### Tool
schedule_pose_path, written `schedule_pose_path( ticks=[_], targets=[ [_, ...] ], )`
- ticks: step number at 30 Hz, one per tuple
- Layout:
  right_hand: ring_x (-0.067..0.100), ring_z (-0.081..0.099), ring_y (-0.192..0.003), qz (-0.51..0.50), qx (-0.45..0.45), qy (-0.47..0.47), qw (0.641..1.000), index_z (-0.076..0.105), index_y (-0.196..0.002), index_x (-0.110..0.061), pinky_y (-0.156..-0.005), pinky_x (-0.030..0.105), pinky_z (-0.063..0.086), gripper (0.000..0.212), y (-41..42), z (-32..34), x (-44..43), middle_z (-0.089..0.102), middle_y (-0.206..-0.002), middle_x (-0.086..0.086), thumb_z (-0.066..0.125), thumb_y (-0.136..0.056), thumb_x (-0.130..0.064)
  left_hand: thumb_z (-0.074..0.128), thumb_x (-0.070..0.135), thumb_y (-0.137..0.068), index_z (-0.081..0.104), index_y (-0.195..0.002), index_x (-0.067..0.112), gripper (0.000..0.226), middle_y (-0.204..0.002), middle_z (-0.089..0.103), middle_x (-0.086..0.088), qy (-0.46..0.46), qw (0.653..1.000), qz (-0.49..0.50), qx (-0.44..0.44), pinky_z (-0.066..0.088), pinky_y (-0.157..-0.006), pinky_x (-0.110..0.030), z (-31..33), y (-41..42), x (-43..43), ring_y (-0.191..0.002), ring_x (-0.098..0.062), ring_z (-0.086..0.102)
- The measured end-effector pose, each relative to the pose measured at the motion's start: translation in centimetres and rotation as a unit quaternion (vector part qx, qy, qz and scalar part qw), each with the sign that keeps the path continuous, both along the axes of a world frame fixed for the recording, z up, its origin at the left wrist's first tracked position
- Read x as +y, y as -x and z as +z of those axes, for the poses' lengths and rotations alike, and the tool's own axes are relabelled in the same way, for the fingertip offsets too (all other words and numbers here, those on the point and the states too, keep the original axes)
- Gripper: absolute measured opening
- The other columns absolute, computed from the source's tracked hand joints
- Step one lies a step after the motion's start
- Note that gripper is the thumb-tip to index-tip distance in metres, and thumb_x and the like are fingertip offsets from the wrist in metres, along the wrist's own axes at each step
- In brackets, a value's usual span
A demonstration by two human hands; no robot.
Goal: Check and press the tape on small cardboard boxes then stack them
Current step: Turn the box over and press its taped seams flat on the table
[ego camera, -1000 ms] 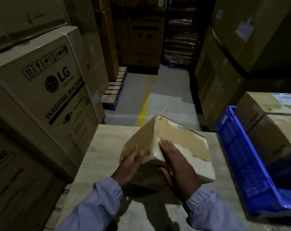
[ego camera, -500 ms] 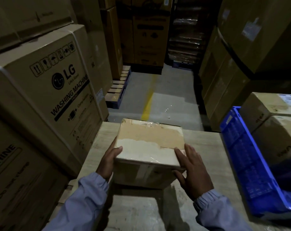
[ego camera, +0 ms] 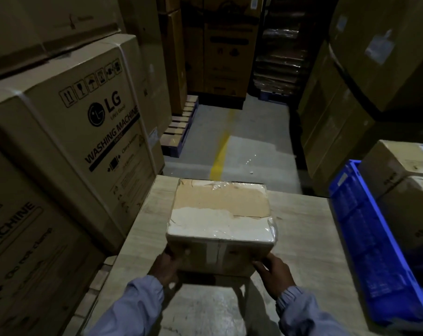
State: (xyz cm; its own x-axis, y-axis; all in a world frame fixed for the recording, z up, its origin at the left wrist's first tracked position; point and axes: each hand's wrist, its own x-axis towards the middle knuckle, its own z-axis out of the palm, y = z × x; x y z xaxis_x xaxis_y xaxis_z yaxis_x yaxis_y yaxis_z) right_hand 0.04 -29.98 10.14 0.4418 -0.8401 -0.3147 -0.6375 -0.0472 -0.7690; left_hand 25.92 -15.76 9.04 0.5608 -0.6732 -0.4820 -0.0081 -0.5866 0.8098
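Both hands hold a small cardboard box on the table.
The left hand and right hand are apart, each gripping a near bottom corner of the cardboard box. It sits flat on the table, clear tape wrinkled over its top, left of a blue crate.

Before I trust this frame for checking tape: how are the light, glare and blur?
Head view: dim overall; the box top is the brightest patch, with glare on its clear tape; the left hand and right hand sit in shadow, the left slightly blurred; the washing machine carton bows at the wide-angle edge.
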Motion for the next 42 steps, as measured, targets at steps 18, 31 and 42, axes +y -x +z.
schedule_pose_path(
  ticks=[18, 31, 42],
  targets=[
    [0.008, 0.062, -0.097, -0.004, -0.027, 0.071, 0.997, 0.07, -0.114, -0.029, -0.077, 0.026, 0.045, 0.027, 0.7, 1.8, -0.9, 0.068, -0.101, -0.015, 0.069, -0.087, -0.032, 0.052, 0.053, -0.089, 0.06, -0.121, 0.033, 0.039, -0.095, 0.064, 0.02, 0.055, 0.991, -0.013, -0.125, 0.046, -0.075, -0.018, 1.0, 1.0, 0.8, -0.096, -0.012, 0.064],
    [0.02, 0.071, -0.071, -0.134, -0.056, -0.024, 0.989, 0.077, -0.079, -0.032, -0.073, 0.049, 0.059, 0.006, 1.2, 0.9, -2.0, 0.074, -0.071, -0.002, 0.074, -0.084, -0.03, 0.049, 0.014, -0.098, 0.046, -0.143, 0.023, 0.046, -0.129, 0.059, 0.004, 0.085, 0.976, -0.07, -0.185, 0.04, -0.096, -0.021, 1.1, 0.8, -1.7, -0.115, -0.018, 0.056],
    [0.025, 0.068, -0.076, -0.181, -0.051, -0.129, 0.974, 0.073, -0.101, 0.0, -0.066, 0.035, 0.06, 0.023, 0.3, -0.1, -4.5, 0.071, -0.085, 0.013, 0.07, -0.088, -0.019, 0.046, 0.02, -0.1, 0.049, -0.14, 0.035, 0.042, -0.117, 0.062, 0.011, 0.05, 0.971, -0.116, -0.204, 0.04, -0.085, -0.019, -0.1, -0.5, -5.1, -0.104, -0.014, 0.058]
  ],
)
